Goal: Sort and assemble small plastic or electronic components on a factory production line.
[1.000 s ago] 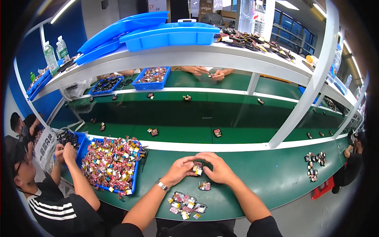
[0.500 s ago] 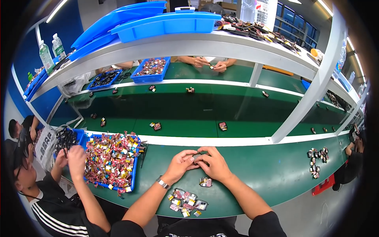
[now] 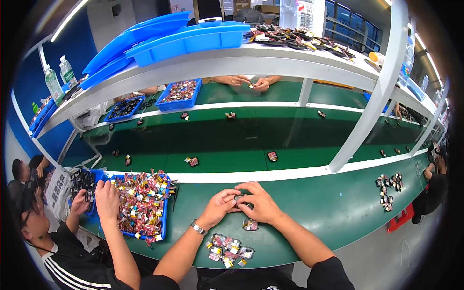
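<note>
Over the green bench [image 3: 299,217], my left hand [image 3: 217,208] and my right hand [image 3: 261,203] meet with bent fingers around a small dark plastic piece [image 3: 238,198]. Fingers hide most of it, so its exact kind is unclear. Just below my right hand lies a small black-cased electronic assembly [image 3: 250,224] with red and white parts. Closer to me, between my forearms, sits a loose group of similar assemblies [image 3: 227,249] with yellow, silver and pink bits showing.
To the left, a blue tray [image 3: 166,220] is heaped with small wired parts [image 3: 140,203]; tweezers [image 3: 175,195] lie beside it. A co-worker's hand [image 3: 107,198] is near that tray. Beyond the white rail [image 3: 217,179], a belt [image 3: 217,135] carries scattered assemblies. More assemblies [image 3: 386,191] sit at right.
The view has shifted slightly. My right fingers have moved a little over the dark piece, while both hands stay together. The co-worker's hands at left have shifted.
</note>
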Demonstrator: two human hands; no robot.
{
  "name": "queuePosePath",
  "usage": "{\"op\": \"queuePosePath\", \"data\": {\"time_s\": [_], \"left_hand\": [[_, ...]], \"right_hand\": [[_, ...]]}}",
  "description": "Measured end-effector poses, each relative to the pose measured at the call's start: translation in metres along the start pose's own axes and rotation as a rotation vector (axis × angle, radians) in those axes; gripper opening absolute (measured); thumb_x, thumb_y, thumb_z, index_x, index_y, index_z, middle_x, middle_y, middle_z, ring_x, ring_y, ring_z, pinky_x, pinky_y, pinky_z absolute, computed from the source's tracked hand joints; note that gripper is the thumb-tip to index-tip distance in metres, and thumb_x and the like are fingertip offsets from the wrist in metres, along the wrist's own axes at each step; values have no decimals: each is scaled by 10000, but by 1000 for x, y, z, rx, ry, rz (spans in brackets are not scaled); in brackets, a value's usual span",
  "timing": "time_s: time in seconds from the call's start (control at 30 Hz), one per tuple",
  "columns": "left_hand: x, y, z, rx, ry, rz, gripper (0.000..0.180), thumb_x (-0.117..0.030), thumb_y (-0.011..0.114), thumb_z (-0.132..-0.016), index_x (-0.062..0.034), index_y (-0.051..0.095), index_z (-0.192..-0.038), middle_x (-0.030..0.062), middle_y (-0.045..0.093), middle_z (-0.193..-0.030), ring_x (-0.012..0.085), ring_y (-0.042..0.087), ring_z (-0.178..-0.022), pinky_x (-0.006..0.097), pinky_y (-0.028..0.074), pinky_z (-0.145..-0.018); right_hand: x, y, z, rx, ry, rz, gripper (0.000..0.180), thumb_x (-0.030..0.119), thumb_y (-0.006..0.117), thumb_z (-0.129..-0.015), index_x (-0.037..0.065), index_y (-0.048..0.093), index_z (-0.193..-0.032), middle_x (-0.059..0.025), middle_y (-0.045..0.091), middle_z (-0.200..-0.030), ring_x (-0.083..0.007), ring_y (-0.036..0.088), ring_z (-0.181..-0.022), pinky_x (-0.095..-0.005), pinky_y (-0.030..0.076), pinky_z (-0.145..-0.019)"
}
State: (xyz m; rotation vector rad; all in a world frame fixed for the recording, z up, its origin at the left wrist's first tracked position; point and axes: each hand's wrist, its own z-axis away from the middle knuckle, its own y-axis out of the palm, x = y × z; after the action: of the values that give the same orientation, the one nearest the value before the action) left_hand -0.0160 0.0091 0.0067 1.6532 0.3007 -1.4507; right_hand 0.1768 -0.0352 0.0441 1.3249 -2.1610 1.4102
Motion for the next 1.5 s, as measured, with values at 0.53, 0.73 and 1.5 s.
{"op": "queuePosePath", "data": {"time_s": [0.53,0.73,1.5], "left_hand": [[1,-1,-2,16,22,82,264,-66,509,-974,-11,492,-1232,136,618,-1183,212,615,-1093,380,520,-954],[2,-3,-2,26,32,104,256,-58,515,-971,-9,492,-1221,153,617,-1187,219,617,-1093,391,517,-963],[6,0,-2,-51,119,85,238,-61,515,-976,-19,486,-1208,146,588,-1241,215,606,-1112,371,521,-951]], "right_hand": [[-5,17,10,-120,96,-52,146,94,734,-768,80,725,-913,-76,615,-1175,-274,546,-1130,-364,496,-898],[-8,22,13,-139,162,-94,164,90,744,-763,103,746,-926,-60,640,-1150,-266,565,-1103,-364,497,-898],[0,24,8,-133,84,-77,230,35,704,-763,69,703,-990,-92,614,-1209,-306,522,-1183,-400,453,-978]]}}
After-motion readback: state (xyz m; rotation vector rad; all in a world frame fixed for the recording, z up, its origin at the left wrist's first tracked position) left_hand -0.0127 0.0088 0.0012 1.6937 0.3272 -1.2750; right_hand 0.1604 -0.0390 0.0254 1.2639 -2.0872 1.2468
